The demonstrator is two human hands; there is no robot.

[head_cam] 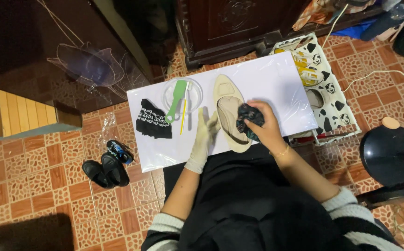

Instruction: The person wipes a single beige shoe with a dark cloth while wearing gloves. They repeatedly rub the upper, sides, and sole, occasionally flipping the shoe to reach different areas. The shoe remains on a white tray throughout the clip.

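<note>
Beige flat shoe (230,122) lying sole-down along the middle of the white tabletop (276,83), toe toward the far edge, heel at the near edge. Steadied from the side by the left hand (205,135), gloved in pale latex, fingers spread flat against the shoe's left rim. Pressed inside the shoe opening: a dark crumpled cloth (249,118), bunched in the bare right hand (264,125), fingers curled tight around it; part of the cloth and the shoe's right rim hidden under that hand. To the left, a clear round dish (196,89) carrying a green-handled brush (176,99) and a thin yellow stick (183,116), its tip hard to make out. Further left, a black cloth with white lettering (152,121). Second beige shoe (315,97) half hidden behind the tabletop's right edge, on a cow-patterned stand (334,93). Black sandals (105,171) on the tiled floor (34,181). Forearms visible, sleeves cut off by the lower frame.
</note>
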